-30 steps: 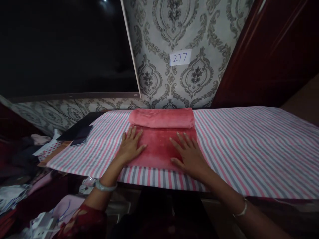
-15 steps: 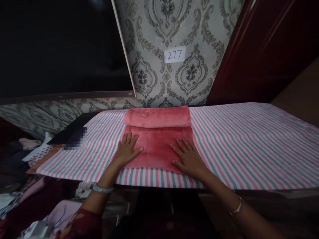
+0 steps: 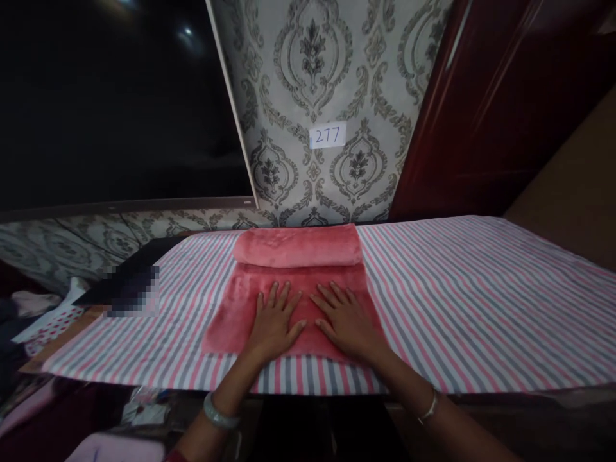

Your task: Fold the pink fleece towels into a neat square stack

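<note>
Right now both hands lie flat, palms down and fingers spread, on the flat near part of a plush coral-red fleece towel [image 3: 293, 301], gripping nothing. The left hand [image 3: 274, 324] rests with its fingertips pointing toward twelve o'clock and its thumb stretched out toward two o'clock; a pale green bangle [image 3: 219, 413] circles its wrist. The right hand [image 3: 345, 322] sits just beside it at three o'clock, fingers fanned toward eleven o'clock, and the two thumbs come near each other over the middle of the cloth without clearly touching. A thin silver bracelet [image 3: 428, 408] shows on the right wrist. From both palms, the rolled-up part of the towel [image 3: 298, 246] lies straight ahead at twelve o'clock, a short way beyond the fingertips and apart from them; its long axis runs from nine to three o'clock, square across the line of the forearms. Neither hand is plainly nearer to the roll; they sit about level. The towel's flat part reaches farther toward nine o'clock of the left hand than toward three o'clock of the right. Underneath, a pink, grey and white striped cotton sheet [image 3: 471, 295] covers the table. At ten o'clock lies a dark flat object [image 3: 126, 277], partly blurred. Behind, at twelve o'clock, a small white paper label [image 3: 328, 135] hangs on grey damask-patterned wallpaper [image 3: 308, 77].
</note>
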Tool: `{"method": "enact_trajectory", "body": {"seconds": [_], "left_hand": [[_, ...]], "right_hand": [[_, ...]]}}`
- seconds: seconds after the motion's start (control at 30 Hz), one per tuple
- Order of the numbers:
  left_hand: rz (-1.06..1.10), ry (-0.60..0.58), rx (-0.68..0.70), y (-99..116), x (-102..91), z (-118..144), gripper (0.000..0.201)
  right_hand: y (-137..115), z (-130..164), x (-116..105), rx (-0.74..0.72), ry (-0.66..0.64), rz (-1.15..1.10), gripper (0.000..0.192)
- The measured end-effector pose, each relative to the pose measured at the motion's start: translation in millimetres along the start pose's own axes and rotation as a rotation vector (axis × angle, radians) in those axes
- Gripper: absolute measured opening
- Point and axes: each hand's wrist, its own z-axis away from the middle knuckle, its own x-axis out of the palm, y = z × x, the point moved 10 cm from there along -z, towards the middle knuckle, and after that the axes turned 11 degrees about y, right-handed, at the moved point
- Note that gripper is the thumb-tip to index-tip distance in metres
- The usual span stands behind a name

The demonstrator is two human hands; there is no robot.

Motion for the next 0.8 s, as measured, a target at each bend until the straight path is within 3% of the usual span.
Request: {"method": "enact_trajectory", "body": {"seconds": [0.1,0.17,0.3,0.37,0.47,0.57,0.67,0.8], "left_hand": [[0.035,0.099,0.015,-2.5,-8.3,1.9,0.060],[0.082,0.189,0.027,-3.0,-16.6,3.3,0.053],[0.208,0.426,0.039,-8.5,-37.1,9.1,0.034],[0.247,0.519,0.041,-12.1,-45.0,12.6,0.031],[0.254,0.586,0.045,-15.1,-51.2,15.8,0.029],[0.256,0.606,0.040,-17.3,-52.4,17.1,0.029],[0.280,0.610,0.022,-20.6,-50.6,18.1,0.030],[0.336,0.600,-0.031,-26.0,-47.8,17.8,0.032]], "right_hand": [[4.8,-6.7,-12.7,-0.013,0.034,-0.139,0.052],[20.7,-22.8,-36.0,0.026,0.130,-0.272,0.043],[81.3,-74.2,-103.7,0.181,0.499,-0.329,0.040],[107.8,-104.9,-121.9,0.248,0.574,-0.268,0.050],[147.8,-144.3,-106.5,0.480,0.423,-0.364,0.059],[165.8,-162.2,-79.6,0.627,0.271,-0.519,0.059],[167.5,-167.5,-73.1,0.636,0.276,-0.570,0.063],[157.7,-157.9,-79.6,0.614,0.335,-0.611,0.082]]}}
